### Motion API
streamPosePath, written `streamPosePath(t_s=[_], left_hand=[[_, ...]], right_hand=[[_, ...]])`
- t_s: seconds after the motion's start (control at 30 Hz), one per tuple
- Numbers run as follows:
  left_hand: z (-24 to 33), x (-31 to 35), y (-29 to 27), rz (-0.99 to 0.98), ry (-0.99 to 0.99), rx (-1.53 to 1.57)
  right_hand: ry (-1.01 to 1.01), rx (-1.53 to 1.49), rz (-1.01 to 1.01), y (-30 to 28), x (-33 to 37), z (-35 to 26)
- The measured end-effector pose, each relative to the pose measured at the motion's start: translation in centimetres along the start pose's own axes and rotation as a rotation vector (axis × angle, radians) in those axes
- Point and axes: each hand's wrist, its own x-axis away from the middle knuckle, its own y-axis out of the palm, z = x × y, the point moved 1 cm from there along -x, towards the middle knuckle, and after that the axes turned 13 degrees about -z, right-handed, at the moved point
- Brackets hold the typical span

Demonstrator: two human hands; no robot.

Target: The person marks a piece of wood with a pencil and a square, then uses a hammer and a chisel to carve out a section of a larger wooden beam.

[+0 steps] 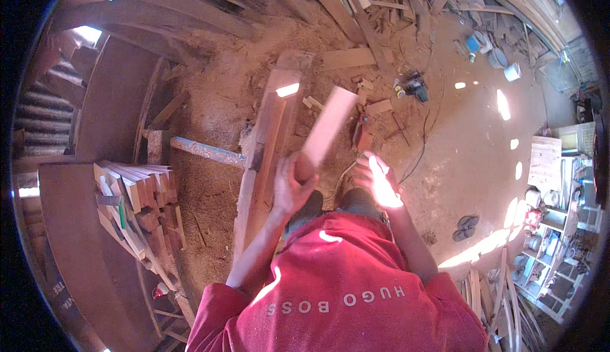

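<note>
A short flat piece of pale wooden board (332, 122) is gripped near its lower end by my left hand (293, 188). The board tilts up and to the right, its far end free. My fingers wrap round it, and the edge under them is hidden. To the right, bright sunlight falls on my right hand (381, 180), which is held apart from the board with its fingers spread and nothing visible in them. Just left of my left hand runs a long, thick wooden beam (257, 161). An orange-red tool (363, 133) lies on the ground beyond my right hand.
A blue-white pole (206, 150) meets the beam from the left. Stacked cut wood (146, 203) stands at left. Ahead lie a dark power tool (416, 87) with a cable and wood scraps (380, 107). Sandals (466, 227), a bucket (512, 71) and shelves (549, 244) are at right.
</note>
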Motion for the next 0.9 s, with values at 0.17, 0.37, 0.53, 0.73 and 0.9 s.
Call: streamPosePath(t_s=[0.17,0.37,0.53,0.73,0.9], left_hand=[[5.9,-2.2,5.7,-0.207,0.216,-0.280],[1.8,-8.5,-0.8,-0.074,-0.031,-0.126],[-2.2,-10.9,-6.5,0.106,-0.135,-0.655],[-15.3,-12.1,-5.8,0.207,-0.047,-0.662],[-13.0,-11.8,-6.8,0.046,-0.212,-0.600]], right_hand=[[-0.329,0.025,0.005,-4.9,-2.8,2.4],[-0.335,0.046,0.291,-7.1,-0.7,0.2],[-0.597,0.246,0.295,-8.9,0.5,1.0],[-0.459,0.579,0.651,-5.7,0.4,-1.5],[-0.458,0.060,0.543,-3.1,0.6,-1.2]])
